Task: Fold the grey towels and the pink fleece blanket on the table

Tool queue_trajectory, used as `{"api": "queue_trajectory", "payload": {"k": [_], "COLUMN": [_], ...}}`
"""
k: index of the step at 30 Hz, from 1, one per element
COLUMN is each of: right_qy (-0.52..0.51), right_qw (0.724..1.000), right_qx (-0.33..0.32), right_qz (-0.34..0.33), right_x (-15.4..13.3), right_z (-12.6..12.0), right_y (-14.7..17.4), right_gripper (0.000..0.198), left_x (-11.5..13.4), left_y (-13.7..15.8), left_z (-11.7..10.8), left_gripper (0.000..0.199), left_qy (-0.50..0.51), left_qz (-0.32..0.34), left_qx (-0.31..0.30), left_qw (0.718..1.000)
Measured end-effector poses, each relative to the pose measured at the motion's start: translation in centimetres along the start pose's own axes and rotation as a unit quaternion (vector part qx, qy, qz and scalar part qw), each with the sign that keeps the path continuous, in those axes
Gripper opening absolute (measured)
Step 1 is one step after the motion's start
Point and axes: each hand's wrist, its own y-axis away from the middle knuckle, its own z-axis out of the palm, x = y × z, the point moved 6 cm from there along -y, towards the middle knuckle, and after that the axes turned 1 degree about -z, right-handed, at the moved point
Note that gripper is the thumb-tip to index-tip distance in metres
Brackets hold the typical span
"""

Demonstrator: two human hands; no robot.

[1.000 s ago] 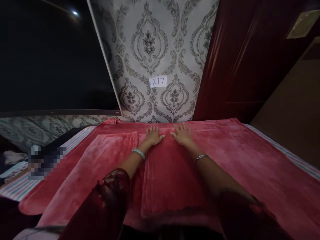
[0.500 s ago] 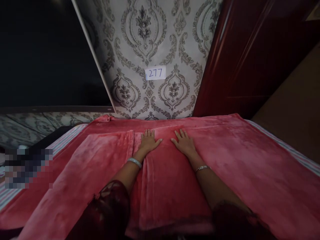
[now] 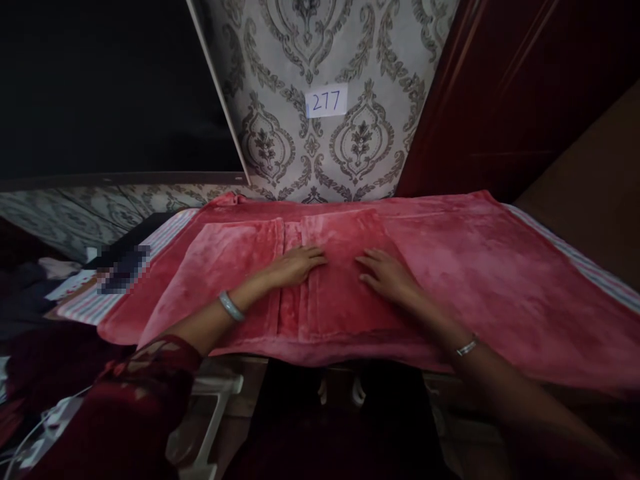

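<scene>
A wall label (image 3: 326, 101) reads "277".

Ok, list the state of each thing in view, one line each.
Red blanket: spread flat, with folded panels lying on its middle.
Folded panels: lying flat, seams side by side.
Left hand: open, palm down on the folded panels.
Right hand: open, palm down on the folded panels.
Paper label 277: stuck on the patterned wall.
Striped sheet: under the blanket, edge showing.
</scene>
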Motion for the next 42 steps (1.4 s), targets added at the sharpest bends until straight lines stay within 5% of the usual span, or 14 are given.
{"api": "queue_trajectory", "payload": {"k": [5, 10, 15, 19, 22, 28, 37, 42], "right_qy": [-0.008, 0.006, -0.040, 0.022, 0.065, 0.094, 0.092, 0.080], "right_qw": [0.999, 0.998, 0.996, 0.995, 0.986, 0.982, 0.982, 0.983], "right_qx": [-0.039, -0.067, -0.043, 0.049, 0.014, 0.019, 0.018, 0.001], "right_qz": [-0.018, -0.021, -0.061, 0.080, 0.152, 0.160, 0.161, 0.165], "right_x": [-5.6, -7.8, -5.5, -1.0, 0.4, 0.1, 0.3, 0.4], "right_z": [2.0, 2.8, -0.3, -2.8, -0.9, 3.1, 3.2, 2.5], "right_y": [3.0, 3.9, 3.3, 2.3, 2.5, 3.7, 3.6, 3.8], "right_gripper": [0.057, 0.058, 0.050, 0.056, 0.063, 0.065, 0.063, 0.063], "left_x": [-0.3, -2.2, -0.4, 3.6, 5.9, 5.7, 6.2, 6.1], "left_y": [1.2, 2.3, 2.2, 0.6, 0.3, 1.5, 2.0, 5.8], "left_z": [1.7, 2.7, 0.6, -0.9, 1.5, 6.3, 5.3, 2.8], "left_gripper": [0.043, 0.041, 0.040, 0.053, 0.084, 0.088, 0.089, 0.058], "left_qy": [-0.013, 0.030, 0.030, 0.014, 0.024, 0.030, 0.078, 0.112], "left_qz": [-0.012, -0.067, -0.080, -0.122, -0.149, -0.181, -0.186, -0.177], "left_qx": [-0.016, 0.015, 0.016, 0.069, 0.030, -0.022, -0.037, -0.021], "left_qw": [1.000, 0.997, 0.996, 0.990, 0.988, 0.983, 0.979, 0.978]}}
